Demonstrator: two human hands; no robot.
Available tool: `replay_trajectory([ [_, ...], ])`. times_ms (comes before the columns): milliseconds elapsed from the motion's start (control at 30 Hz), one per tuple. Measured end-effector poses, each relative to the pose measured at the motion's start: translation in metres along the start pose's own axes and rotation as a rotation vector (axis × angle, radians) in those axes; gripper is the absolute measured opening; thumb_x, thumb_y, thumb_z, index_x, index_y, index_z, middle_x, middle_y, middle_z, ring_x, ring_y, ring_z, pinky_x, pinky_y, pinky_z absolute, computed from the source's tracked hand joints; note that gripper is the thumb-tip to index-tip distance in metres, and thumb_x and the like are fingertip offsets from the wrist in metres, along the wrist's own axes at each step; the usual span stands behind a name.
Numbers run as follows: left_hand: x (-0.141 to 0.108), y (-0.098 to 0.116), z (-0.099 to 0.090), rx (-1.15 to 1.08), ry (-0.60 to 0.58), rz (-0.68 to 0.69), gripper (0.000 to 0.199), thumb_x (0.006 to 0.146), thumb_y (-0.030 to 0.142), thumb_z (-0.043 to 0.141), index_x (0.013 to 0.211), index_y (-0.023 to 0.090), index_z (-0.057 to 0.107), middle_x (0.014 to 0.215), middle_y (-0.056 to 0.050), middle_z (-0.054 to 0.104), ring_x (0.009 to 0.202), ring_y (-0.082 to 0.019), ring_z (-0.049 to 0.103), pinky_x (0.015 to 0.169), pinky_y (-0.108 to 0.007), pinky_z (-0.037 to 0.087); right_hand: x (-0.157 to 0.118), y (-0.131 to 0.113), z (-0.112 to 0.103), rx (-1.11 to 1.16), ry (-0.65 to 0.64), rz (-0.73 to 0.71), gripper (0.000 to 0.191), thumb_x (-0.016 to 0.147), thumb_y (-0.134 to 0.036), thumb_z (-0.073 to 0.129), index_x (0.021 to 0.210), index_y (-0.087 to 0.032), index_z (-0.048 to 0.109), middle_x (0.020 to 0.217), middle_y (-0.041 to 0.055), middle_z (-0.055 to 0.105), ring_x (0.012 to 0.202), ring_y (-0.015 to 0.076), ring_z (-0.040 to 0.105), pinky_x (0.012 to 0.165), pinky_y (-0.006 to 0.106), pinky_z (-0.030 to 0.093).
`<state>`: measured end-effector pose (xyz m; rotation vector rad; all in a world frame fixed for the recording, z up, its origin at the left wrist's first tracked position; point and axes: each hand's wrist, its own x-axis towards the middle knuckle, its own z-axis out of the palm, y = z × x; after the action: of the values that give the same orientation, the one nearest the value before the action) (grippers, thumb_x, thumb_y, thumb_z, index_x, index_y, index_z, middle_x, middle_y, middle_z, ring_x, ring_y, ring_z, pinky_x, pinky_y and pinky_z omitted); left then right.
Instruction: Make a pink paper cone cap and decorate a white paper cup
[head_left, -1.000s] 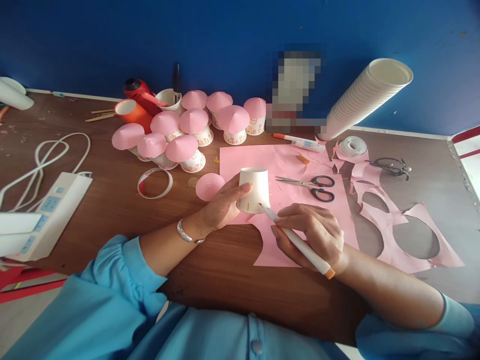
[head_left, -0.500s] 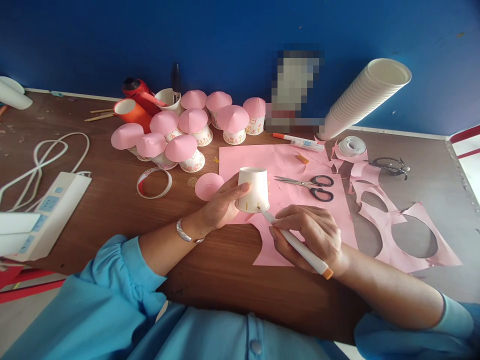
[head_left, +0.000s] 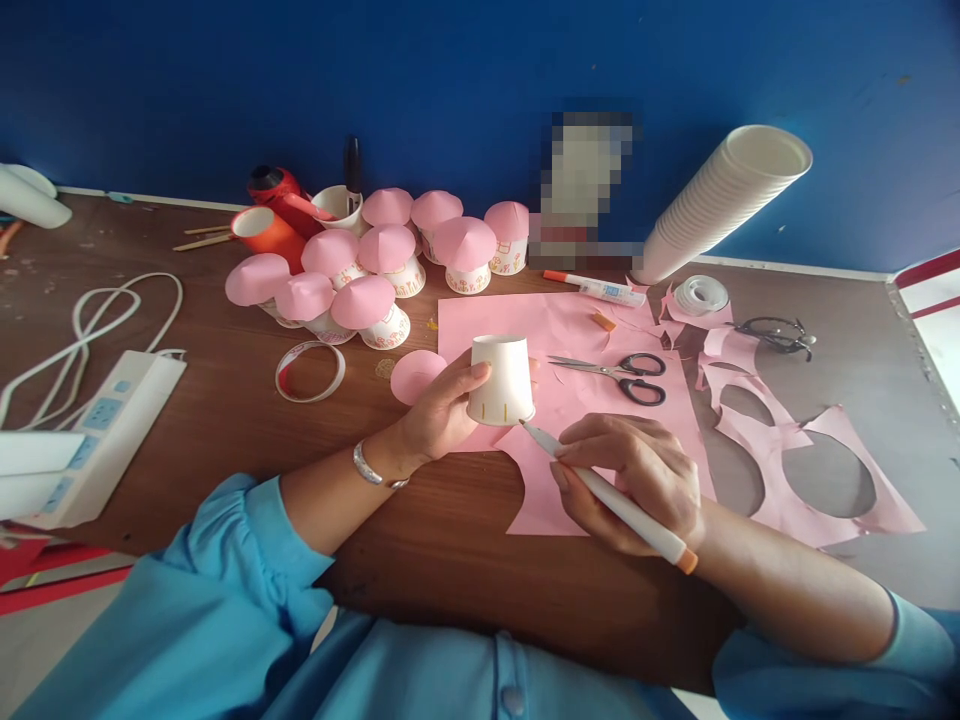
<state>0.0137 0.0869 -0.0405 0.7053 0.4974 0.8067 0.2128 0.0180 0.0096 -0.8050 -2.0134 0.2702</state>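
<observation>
Head view: left hand [head_left: 441,408] clasps an upturned white paper cup [head_left: 504,375] above pink paper [head_left: 544,485]; right hand [head_left: 637,475] pinches a white, orange-ended marker [head_left: 637,523]. Behind, an upright white cup [head_left: 328,205] holds a black pen [head_left: 352,165]; black-handled scissors [head_left: 618,372] lie near.

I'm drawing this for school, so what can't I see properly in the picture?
All in the head view:
- Back of the white cup: turned away.
- Some fingers of the left hand: behind that cup.
- Whether the pen touches the cup: too small to tell.
- The thing by the blue wall: blurred into squares.
- Rest of the white box: cut off by the left edge.
</observation>
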Motion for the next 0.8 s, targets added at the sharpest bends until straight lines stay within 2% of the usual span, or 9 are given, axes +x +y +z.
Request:
replay_trajectory([
  [200, -0.0002, 0.0029, -0.0015, -0.088, -0.009, -0.037, 0.050, 0.085, 0.047, 0.072, 0.123, 0.015, 0.070, 0.118, -0.015, 0.075, 0.099, -0.033, 0.072, 0.087, -0.045, 0.054, 0.0007, 0.0033, 0.0014, -0.019, 0.033, 0.011, 0.017, 0.089, -0.007, 0.061, 0.097, -0.021, 0.056, 0.069, 0.0013, 0.066, 0.058, 0.0152, 0.067, 0.049, 0.025, 0.054],
  [333, -0.0002, 0.0022, -0.0037, -0.096, -0.026, -0.039, 0.052, 0.084, 0.048, 0.072, 0.123, 0.014, 0.070, 0.118, -0.015, 0.075, 0.097, -0.032, 0.073, 0.086, -0.044, 0.054, 0.0010, 0.0048, 0.0023, -0.031, 0.037, -0.004, 0.016, 0.088, -0.006, 0.062, 0.095, -0.019, 0.056, 0.070, 0.0025, 0.067, 0.060, 0.0157, 0.069, 0.052, 0.026, 0.056],
  [600, 0.0001, 0.0008, -0.0052, -0.089, -0.050, -0.055, 0.053, 0.083, 0.049, 0.072, 0.124, 0.015, 0.068, 0.125, -0.016, 0.072, 0.109, -0.038, 0.070, 0.082, -0.044, 0.055, 0.0001, 0.0050, 0.0027, -0.028, 0.029, 0.006, 0.017, 0.089, -0.006, 0.063, 0.096, -0.019, 0.057, 0.071, 0.0030, 0.067, 0.060, 0.0157, 0.068, 0.053, 0.026, 0.056],
  [800, 0.0002, 0.0013, -0.0053, -0.081, -0.051, -0.063, 0.054, 0.083, 0.049, 0.071, 0.124, 0.015, 0.067, 0.123, -0.016, 0.072, 0.111, -0.037, 0.069, 0.081, -0.043, 0.055, -0.0010, 0.0048, 0.0027, -0.035, 0.024, 0.014, 0.017, 0.090, -0.006, 0.062, 0.097, -0.020, 0.057, 0.071, 0.0025, 0.067, 0.061, 0.0150, 0.068, 0.054, 0.025, 0.056],
])
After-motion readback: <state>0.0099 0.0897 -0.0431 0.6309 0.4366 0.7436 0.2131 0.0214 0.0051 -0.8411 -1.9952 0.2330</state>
